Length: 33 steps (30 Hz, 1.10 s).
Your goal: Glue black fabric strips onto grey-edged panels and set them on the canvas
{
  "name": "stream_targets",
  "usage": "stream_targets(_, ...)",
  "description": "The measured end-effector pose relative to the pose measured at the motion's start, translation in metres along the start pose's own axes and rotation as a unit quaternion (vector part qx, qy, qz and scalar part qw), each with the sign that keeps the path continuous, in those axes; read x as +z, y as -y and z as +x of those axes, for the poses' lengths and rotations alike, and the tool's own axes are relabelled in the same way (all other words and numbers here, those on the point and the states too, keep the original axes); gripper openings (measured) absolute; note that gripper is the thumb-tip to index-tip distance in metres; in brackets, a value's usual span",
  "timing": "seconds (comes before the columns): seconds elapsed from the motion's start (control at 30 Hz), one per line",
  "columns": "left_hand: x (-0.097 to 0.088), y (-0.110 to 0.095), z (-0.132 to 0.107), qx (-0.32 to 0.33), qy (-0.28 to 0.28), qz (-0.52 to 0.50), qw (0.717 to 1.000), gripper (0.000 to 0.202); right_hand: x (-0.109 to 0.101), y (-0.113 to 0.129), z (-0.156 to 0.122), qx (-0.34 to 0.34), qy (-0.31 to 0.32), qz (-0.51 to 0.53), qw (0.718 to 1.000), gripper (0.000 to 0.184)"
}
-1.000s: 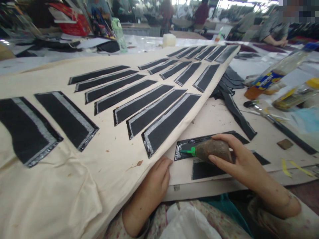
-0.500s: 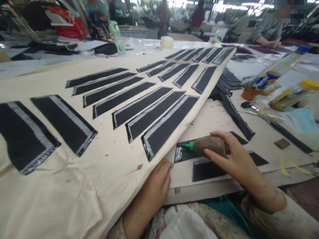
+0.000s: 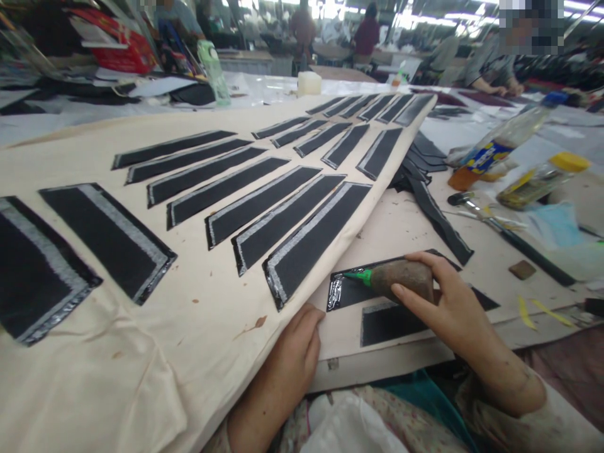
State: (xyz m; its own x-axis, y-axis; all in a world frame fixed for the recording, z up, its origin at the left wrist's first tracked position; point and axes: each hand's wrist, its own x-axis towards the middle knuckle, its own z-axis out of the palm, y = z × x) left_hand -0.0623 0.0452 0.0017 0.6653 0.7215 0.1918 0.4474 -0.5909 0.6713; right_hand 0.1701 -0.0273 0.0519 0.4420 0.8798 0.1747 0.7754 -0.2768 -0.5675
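My right hand [image 3: 446, 302] is closed around a brown glue bottle [image 3: 406, 279] with a green nozzle [image 3: 358, 275]. The nozzle tip rests on the upper edge of a black strip [image 3: 346, 292] lying on the work board, whose left end shines with wet glue. A second black strip [image 3: 384, 321] lies just below it. My left hand [image 3: 299, 346] rests with curled fingers on the edge of a large cream cloth [image 3: 198, 327]. Several black strips with glued grey edges [image 3: 311, 239] lie in rows on that cloth.
A heap of loose black strips [image 3: 431, 189] lies right of the cloth. Plastic bottles [image 3: 500, 145], a yellow-capped jar [image 3: 542, 179] and a hammer-like tool [image 3: 476, 204] stand at the right. A green bottle [image 3: 213, 72] and a white block [image 3: 309, 83] sit at the back. Other people work at far tables.
The nozzle has moved from the strip's left end up to its top edge and slightly right. My left hand has stayed on the cloth edge.
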Motion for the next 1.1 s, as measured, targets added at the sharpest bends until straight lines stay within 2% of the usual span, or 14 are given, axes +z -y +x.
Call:
stream_targets(0.13, 0.000, 0.000, 0.000, -0.012, 0.007, 0.014, 1.000, 0.025, 0.004, 0.001, -0.002, -0.011, 0.002, 0.007, 1.000, 0.044)
stream_targets(0.33, -0.001, -0.002, 0.000, -0.021, 0.015, 0.021, 0.999, 0.026, -0.006, -0.018, -0.001, 0.035, -0.051, -0.034, 0.998, 0.047)
stream_targets(0.6, 0.000, 0.000, 0.000, -0.010, 0.011, 0.024, 1.000, 0.027, 0.005, -0.006, -0.001, 0.004, -0.039, -0.018, 0.999, 0.046)
stream_targets(0.87, 0.001, 0.002, -0.002, -0.017, 0.021, 0.036, 0.999, 0.026, -0.015, -0.030, 0.001, 0.045, -0.105, -0.071, 0.991, 0.047)
stream_targets(1.1, 0.000, 0.002, -0.002, -0.016, 0.029, 0.037, 0.999, 0.027, 0.004, 0.001, -0.011, 0.026, -0.033, -0.015, 0.999, 0.044)
